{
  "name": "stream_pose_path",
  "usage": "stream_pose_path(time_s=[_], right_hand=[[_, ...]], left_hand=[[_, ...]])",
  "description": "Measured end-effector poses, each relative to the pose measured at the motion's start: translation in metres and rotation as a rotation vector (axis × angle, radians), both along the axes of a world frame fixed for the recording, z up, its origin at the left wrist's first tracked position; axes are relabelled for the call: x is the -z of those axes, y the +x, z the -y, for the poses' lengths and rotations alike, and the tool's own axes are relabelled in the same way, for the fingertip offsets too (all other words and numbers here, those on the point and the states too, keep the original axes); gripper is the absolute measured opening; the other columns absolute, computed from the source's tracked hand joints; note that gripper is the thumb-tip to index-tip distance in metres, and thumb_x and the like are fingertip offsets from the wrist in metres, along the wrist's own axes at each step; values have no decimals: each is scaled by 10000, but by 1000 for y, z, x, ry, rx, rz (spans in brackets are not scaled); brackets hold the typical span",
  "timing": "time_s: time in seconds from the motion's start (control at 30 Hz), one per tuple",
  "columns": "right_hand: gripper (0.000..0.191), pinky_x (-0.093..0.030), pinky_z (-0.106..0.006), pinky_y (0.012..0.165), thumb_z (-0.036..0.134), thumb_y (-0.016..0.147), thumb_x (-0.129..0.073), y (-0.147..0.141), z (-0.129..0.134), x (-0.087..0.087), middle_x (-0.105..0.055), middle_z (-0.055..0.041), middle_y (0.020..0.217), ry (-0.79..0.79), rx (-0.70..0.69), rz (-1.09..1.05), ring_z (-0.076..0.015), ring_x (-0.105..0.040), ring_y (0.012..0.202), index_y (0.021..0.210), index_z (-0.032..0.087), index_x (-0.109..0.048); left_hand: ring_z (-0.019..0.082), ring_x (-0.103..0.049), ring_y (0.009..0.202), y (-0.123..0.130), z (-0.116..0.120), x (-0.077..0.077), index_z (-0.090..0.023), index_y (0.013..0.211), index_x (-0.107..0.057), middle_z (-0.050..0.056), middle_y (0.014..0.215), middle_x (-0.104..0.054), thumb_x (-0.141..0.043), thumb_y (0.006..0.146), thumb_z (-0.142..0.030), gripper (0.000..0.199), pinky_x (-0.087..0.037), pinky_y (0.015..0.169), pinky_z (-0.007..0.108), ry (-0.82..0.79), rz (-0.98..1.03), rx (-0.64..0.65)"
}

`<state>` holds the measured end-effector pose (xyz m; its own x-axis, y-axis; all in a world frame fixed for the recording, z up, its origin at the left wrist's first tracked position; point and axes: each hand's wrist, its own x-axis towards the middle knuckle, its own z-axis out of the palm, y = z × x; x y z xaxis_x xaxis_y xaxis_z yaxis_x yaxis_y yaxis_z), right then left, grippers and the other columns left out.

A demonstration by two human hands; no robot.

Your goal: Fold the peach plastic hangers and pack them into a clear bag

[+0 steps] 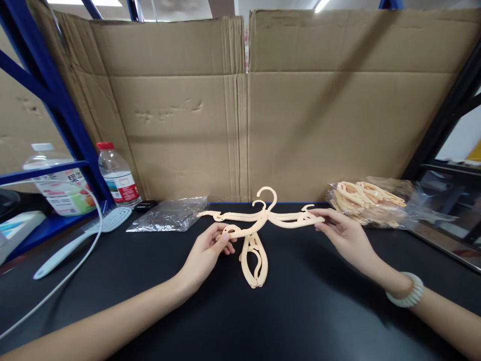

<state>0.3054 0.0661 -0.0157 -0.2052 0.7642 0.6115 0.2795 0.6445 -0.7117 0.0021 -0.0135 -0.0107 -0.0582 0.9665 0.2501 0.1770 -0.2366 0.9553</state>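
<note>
A cream folding hanger (268,213) is held up over the table, its arms spread and its hook pointing up. My left hand (210,240) pinches the end of one arm, while my right hand (340,230) grips the tip of the right arm between thumb and fingers. Another cream arm reaches left behind my left hand; whether it belongs to the same hanger I cannot tell. Below the hanger's middle, a folded cream hanger (245,268) lies on the black table (293,321), its upper end partly hidden.
At the back right lies a clear bag of folded hangers (370,198). On the left are an empty-looking plastic bag (169,213), a pale hairbrush (63,253), a white cable (80,260) and a red-capped bottle (118,175). A cardboard wall (180,115) stands behind.
</note>
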Motion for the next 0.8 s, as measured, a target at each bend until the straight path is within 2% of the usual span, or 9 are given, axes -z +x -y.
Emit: stream_pose_path(time_s=[0.17,0.37,0.5,0.63,0.7,0.8], right_hand=[[251,-548,-342,808,370,846,-631,-2,2,-1,-660,-58,1043,-135,-116,-117,-170,-633,827,1053,233,-668],[316,-557,-302,775,360,828,-675,-19,19,-3,-647,-50,1017,-376,-311,-355,-170,-627,909,1111,239,-605],[303,-553,-256,666,328,777,-740,-29,31,-5,-664,-10,868,-477,-342,-434,-135,-640,757,986,234,-542],[186,-534,-234,636,325,827,-691,-34,40,-6,-637,0,791,-492,-475,-261,-113,-613,698,848,198,-557],[156,-540,-257,702,334,864,-643,-36,45,-7,-639,-33,891,-485,-591,-118,-128,-622,781,868,180,-618],[219,-538,-317,813,355,904,-577,-38,52,-11,-603,-80,1137,-485,-734,11,-176,-623,959,1022,196,-672]], left_hand=[[133,-577,636,1,2,-3,-147,915,-577,0,688,-616,-594,849,-361,224,-470,644,259,22,-8,-1],[115,-564,623,14,9,-4,-163,963,-549,-17,712,-598,-616,851,-357,234,-478,623,242,45,116,60],[100,-542,622,27,18,-6,-176,1024,-549,-24,741,-580,-628,853,-355,259,-478,610,223,36,141,125],[105,-554,648,33,23,-5,-183,1061,-544,-15,768,-591,-610,871,-351,262,-480,610,216,40,125,162],[112,-568,669,34,23,-1,-183,1070,-542,-9,787,-599,-602,877,-343,258,-487,620,221,38,116,166],[132,-590,709,33,21,3,-183,1097,-536,3,811,-612,-593,882,-339,272,-497,636,239,34,97,172]])
